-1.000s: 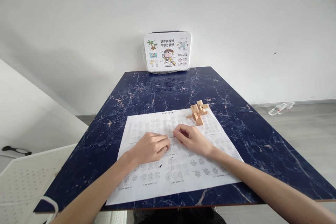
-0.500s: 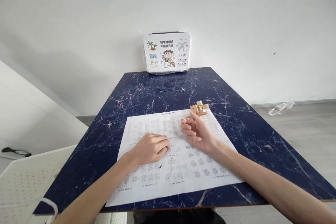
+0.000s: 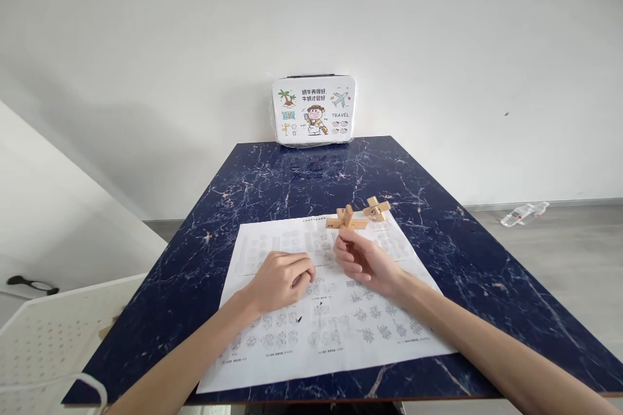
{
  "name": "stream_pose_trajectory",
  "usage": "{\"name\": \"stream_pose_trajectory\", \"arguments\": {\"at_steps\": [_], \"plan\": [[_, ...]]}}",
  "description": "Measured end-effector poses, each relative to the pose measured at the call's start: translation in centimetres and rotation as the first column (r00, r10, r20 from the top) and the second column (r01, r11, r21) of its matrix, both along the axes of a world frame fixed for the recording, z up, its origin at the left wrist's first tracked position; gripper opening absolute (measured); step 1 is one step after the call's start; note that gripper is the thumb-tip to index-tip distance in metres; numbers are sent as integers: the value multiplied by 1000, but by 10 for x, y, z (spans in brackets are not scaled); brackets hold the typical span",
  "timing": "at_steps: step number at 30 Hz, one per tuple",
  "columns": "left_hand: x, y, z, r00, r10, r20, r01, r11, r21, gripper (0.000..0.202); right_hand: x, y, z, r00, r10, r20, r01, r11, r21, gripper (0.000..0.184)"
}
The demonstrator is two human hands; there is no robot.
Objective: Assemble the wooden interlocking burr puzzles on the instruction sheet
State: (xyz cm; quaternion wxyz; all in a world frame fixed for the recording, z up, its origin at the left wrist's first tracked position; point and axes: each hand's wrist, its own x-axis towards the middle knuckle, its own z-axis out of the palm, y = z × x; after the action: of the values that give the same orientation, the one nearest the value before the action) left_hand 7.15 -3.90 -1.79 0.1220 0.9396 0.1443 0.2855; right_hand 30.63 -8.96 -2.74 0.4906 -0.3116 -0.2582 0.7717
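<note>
My right hand (image 3: 366, 264) is raised a little above a printed sheet of diagrams (image 3: 272, 351), fingers pinched on a small wooden cross-shaped puzzle part (image 3: 346, 220). A second wooden puzzle part (image 3: 376, 209) lies on the sheet's far right corner, just behind and to the right of the held one. My left hand (image 3: 281, 279) rests on the sheet as a loose fist, and I cannot see anything in it. The sheet lies on a dark blue marble-patterned table (image 3: 452, 240).
A white illustrated case (image 3: 314, 110) leans against the wall at the table's far edge. A white perforated surface (image 3: 43, 337) sits at the lower left. A plastic bottle (image 3: 524, 213) lies on the floor to the right. A black object (image 3: 30, 284) rests on the left ledge.
My right hand reached to the wooden puzzle, then drew back left holding one part; the other part stays on the sheet. The left hand stayed still. The view tilted slightly.
</note>
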Motion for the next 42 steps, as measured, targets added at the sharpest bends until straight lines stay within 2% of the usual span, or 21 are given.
{"name": "stream_pose_trajectory", "arguments": {"at_steps": [4,7,9,11,15,19,24,27,29,32,34,36,39,42], "plan": [[2,0,5,970,160,182,-133,980,-150,25,-5,-7,5,955,174,238,-214,965,151,52],[4,0,13,915,276,293,-214,950,-227,13,-7,-11,4,904,231,361,-335,906,260,53],[5,0,17,903,308,299,-217,929,-301,9,-7,-12,3,880,258,398,-391,871,299,52],[5,0,20,927,275,255,-164,908,-385,16,-5,-13,2,865,297,405,-437,842,316,52],[5,-2,20,982,103,156,-4,846,-533,30,-2,-14,3,854,378,358,-495,802,333,51],[4,-3,20,983,85,163,30,801,-598,30,-2,-14,3,858,385,341,-492,806,330,53],[3,0,23,973,155,173,-9,769,-639,24,-5,-13,2,905,221,363,-348,876,335,52],[0,2,21,974,162,159,-20,759,-650,25,-5,-12,0,922,159,352,-285,895,343,44],[-1,3,17,978,141,152,-3,745,-667,34,-4,-11,-1,929,160,333,-276,901,336,42],[-2,3,13,985,102,140,22,728,-686,70,-4,-10,-1,925,176,338,-291,898,330,45],[-2,2,11,991,68,113,25,746,-665,97,-4,-11,0,912,178,368,-310,888,339,48],[0,1,10,995,38,97,31,782,-622,111,-5,-11,2,897,182,403,-331,880,339,48],[1,1,9,992,29,120,45,819,-572,104,-5,-12,3,880,187,436,-348,879,326,45],[2,1,10,991,42,124,35,826,-563,91,-4,-12,2,865,190,465,-363,876,317,46]]}}
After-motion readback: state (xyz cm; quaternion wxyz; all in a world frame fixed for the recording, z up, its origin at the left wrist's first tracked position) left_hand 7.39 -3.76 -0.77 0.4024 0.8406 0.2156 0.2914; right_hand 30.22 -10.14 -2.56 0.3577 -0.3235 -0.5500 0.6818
